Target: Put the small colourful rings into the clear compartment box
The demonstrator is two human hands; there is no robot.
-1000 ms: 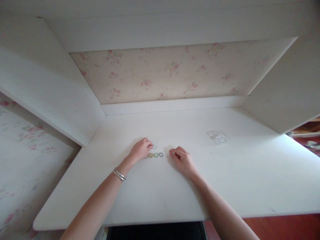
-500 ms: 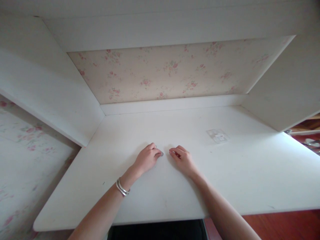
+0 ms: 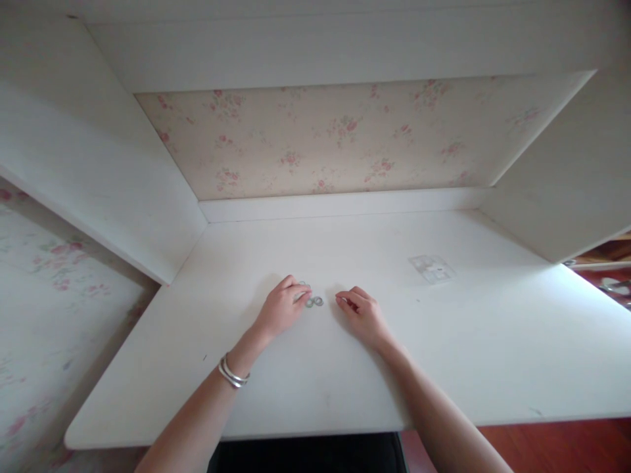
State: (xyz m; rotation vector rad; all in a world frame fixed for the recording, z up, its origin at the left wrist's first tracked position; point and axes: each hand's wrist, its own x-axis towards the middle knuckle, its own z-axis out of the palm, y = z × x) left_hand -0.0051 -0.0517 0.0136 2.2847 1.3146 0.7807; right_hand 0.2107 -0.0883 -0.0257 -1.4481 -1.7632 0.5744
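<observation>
My left hand (image 3: pixel 284 306) rests on the white tabletop, a silver double bangle on its wrist. Its thumb and forefinger are a little apart, over or beside a few small metal rings. One grey ring (image 3: pixel 319 301) lies just past the fingertips, next to another ring (image 3: pixel 309 303) close to the thumb. Part of a further ring shows behind the forefinger. To the right of the rings, my right hand (image 3: pixel 361 314) lies on its side, fingers curled and thumb tip near the forefinger. Whatever it may hold is hidden.
A clear plastic case (image 3: pixel 432 269) lies on the white tabletop (image 3: pixel 493 341) to the right. White panels stand at both sides, with flowered wallpaper (image 3: pixel 340 141) at the back. A dark seat (image 3: pixel 305 453) shows below the front edge.
My left hand has let go of the grey ring and drawn back slightly left, so two rings now show on the table. The right hand has barely moved. The view has shifted slightly.
</observation>
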